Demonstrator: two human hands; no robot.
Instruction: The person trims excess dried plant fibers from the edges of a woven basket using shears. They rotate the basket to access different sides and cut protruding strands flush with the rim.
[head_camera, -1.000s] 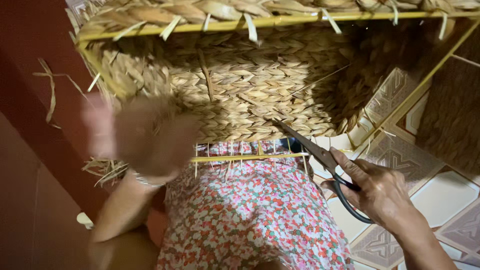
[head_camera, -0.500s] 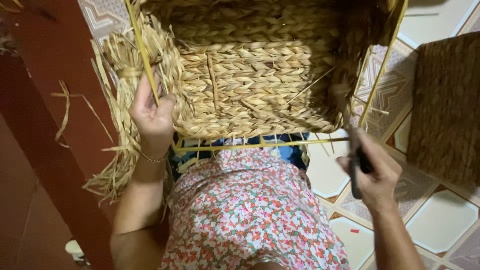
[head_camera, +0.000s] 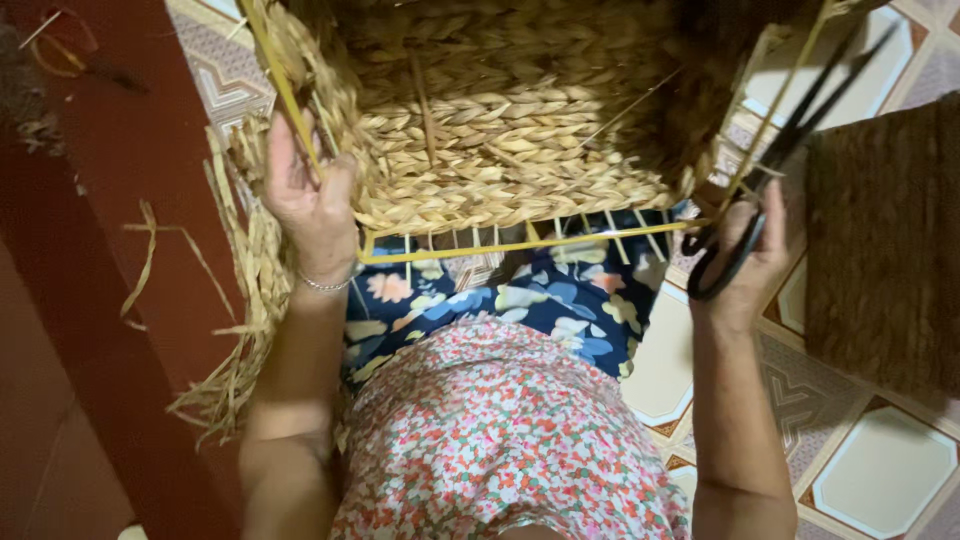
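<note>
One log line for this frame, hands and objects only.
left hand: grips woven basket edge | right hand: holds black scissors at basket corner | basket on lap

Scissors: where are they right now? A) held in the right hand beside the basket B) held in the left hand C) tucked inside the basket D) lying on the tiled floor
A: the black scissors are looped over the right hand at the woven basket's right corner, while the left hand grips the yellow frame rod.

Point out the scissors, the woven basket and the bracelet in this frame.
scissors (head_camera: 735, 250): head view, on the black handle loop in the right hand.
woven basket (head_camera: 500, 140): head view, on the braided side wall.
bracelet (head_camera: 325, 285): head view, on the thin chain at the left wrist.
</note>
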